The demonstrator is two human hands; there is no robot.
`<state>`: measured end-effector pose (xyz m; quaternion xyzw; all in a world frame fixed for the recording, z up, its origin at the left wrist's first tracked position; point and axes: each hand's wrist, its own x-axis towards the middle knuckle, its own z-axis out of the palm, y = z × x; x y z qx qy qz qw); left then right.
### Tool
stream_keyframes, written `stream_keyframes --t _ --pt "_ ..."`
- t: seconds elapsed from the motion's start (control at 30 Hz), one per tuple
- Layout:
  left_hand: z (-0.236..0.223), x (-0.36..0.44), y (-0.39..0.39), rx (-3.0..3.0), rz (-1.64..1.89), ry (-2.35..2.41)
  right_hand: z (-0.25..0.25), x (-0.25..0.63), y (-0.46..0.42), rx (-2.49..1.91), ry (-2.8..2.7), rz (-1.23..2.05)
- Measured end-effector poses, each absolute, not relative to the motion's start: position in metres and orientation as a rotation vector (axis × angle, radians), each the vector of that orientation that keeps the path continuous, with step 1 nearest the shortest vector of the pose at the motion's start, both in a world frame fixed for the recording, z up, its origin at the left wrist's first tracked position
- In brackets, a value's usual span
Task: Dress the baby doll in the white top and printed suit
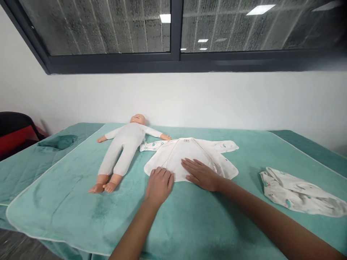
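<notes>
A white baby top [187,153] with printed sleeves lies spread open on the teal blanket [81,213]. My right hand [202,174] lies flat on its lower middle, fingers stretched out. My left hand [159,185] rests at the top's lower left hem, fingers bent down onto the edge of the cloth. A baby doll [123,148] in a white bodysuit lies on its back just left of the top, one arm touching a sleeve.
A crumpled pair of printed white baby trousers [298,193] lies at the right. A folded teal cloth [58,141] sits at the far left, near a black and red chair [13,131]. A white wall and dark window frame stand behind the table.
</notes>
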<state>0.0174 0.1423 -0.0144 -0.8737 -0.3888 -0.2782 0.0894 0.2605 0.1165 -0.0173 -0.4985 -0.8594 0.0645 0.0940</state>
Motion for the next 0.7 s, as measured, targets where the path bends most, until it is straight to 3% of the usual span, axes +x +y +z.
stream_keyframes --t 0.17,0.3,0.7 --pt "-0.02 0.016 0.144 -2.578 -0.879 -1.128 -0.001 0.253 0.087 -1.243 -2.635 0.405" --pt "-0.023 0.016 0.145 -2.535 -0.895 -1.148 0.001 0.247 0.073 -1.293 -2.558 0.439" --pt "-0.024 0.015 0.146 -2.516 -0.955 -1.159 -0.027 0.316 0.022 -1.797 -2.338 -0.036"
